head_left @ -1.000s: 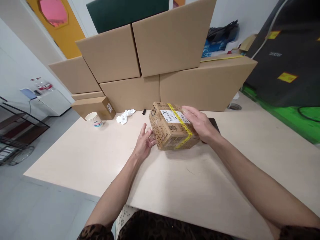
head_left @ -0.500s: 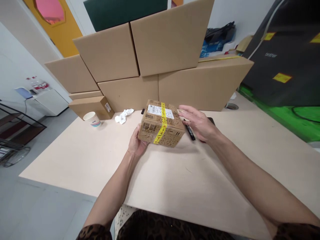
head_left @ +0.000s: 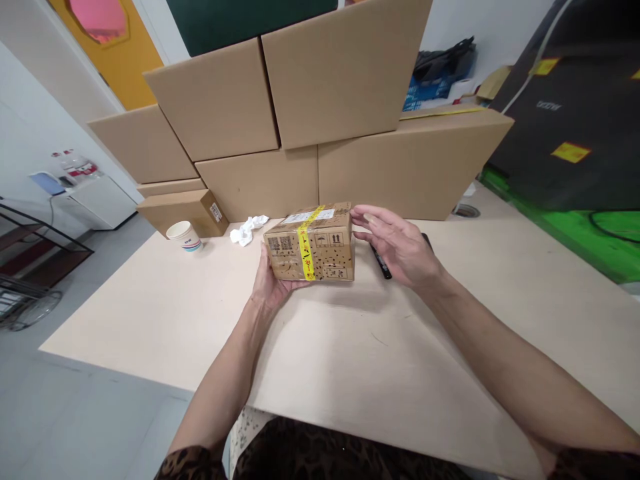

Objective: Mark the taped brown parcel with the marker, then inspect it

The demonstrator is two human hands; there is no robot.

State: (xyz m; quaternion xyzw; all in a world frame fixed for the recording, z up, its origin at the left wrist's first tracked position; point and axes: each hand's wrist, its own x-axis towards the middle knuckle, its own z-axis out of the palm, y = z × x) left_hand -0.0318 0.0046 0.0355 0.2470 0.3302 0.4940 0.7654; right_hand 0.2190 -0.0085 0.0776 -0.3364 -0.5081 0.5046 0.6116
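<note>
Fingers of the left hand (head_left: 270, 283) cup the taped box (head_left: 311, 243), lifted and still sealed, while the right hand (head_left: 400, 247) hovers spread beside it, marker (head_left: 381, 263) untouched.

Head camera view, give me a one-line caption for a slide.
Left hand props up a small taped parcel on the table, right hand open beside it above a black marker.

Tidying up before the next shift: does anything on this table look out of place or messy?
A crumpled white tissue lies loose on the table near the paper cup. A black marker lies under the right hand. The taped parcel, tipped up in the left hand, looks intact.
</note>
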